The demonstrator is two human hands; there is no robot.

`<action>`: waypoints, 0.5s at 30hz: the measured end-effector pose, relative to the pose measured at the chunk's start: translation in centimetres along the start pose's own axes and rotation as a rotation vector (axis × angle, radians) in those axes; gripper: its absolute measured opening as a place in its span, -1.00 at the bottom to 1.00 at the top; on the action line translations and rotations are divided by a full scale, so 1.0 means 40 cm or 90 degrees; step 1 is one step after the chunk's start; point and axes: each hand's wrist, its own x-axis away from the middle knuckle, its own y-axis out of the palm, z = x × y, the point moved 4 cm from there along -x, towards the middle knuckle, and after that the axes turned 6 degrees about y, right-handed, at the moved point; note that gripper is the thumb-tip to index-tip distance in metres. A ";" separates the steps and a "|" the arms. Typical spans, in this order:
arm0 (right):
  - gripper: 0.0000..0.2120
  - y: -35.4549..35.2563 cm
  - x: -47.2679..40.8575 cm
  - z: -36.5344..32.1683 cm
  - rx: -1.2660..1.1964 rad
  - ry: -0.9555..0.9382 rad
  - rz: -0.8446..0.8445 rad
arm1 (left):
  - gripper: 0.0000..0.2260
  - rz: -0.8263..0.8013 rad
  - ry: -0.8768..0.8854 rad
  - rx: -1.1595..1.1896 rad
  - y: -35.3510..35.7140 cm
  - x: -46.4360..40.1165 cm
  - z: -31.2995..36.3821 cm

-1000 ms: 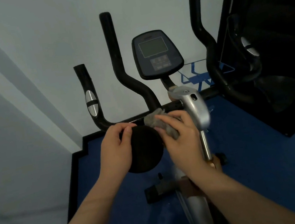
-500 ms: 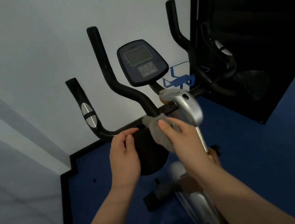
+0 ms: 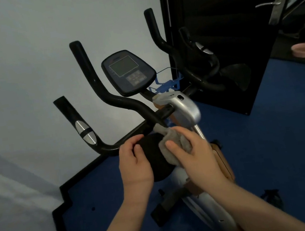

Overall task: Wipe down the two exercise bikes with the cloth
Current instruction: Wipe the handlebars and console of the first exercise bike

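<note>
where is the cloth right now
In the head view the grey cloth sits centre frame under the right hand, pressed on the round black pad that the left hand grips.

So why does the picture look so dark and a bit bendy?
Head view: the room is dimly lit, so the black handlebars and dark door lose detail; the wide-angle lens curves the wall and floor edges; the silver bike frame looks smeared by motion; the right hand and cloth stay fairly sharp.
</note>
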 end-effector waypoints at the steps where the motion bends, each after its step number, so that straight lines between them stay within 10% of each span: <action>1: -0.71 0.004 -0.017 -0.007 0.010 0.006 -0.002 | -0.75 -0.001 0.012 -0.001 0.001 -0.001 0.000; 15: -0.79 0.050 0.050 0.029 -0.063 -0.029 0.213 | -0.73 -0.062 0.037 -0.023 -0.004 0.005 0.002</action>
